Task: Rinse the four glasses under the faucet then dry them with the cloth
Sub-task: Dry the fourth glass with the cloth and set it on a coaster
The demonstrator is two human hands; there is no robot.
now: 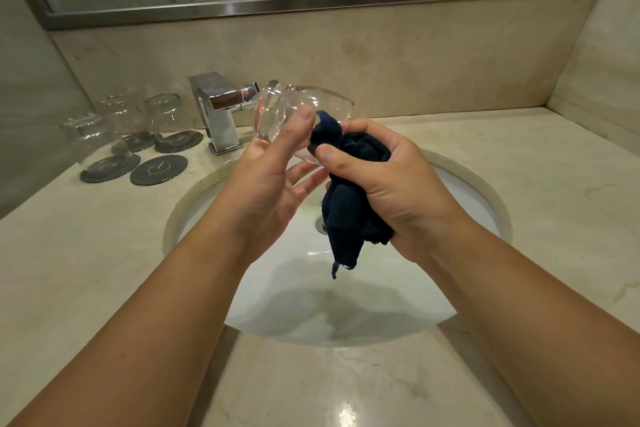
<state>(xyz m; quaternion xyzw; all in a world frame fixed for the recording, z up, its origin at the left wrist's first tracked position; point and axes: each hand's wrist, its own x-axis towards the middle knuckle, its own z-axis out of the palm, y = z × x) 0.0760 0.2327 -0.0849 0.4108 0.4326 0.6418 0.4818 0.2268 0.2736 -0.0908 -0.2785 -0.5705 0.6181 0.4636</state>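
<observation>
Over the white sink [460, 191] my left hand [273, 177] holds a clear glass [294, 107] on its side, thumb on its wall and fingers beneath. My right hand [388, 184] grips a bunched dark blue cloth [349, 211]; a wad of it is pushed into the glass's mouth. The chrome faucet [218, 111] stands just behind, with no water running. Three more clear glasses [91, 139] [123, 118] [166, 114] stand upside down on dark round coasters at the left of the counter. A fourth coaster [159, 169] holds nothing.
The beige marble counter [519, 218] surrounds the basin, with walls close at left and right. A framed mirror [311, 3] runs along the back wall. The drain [321, 226] shows behind the hanging cloth.
</observation>
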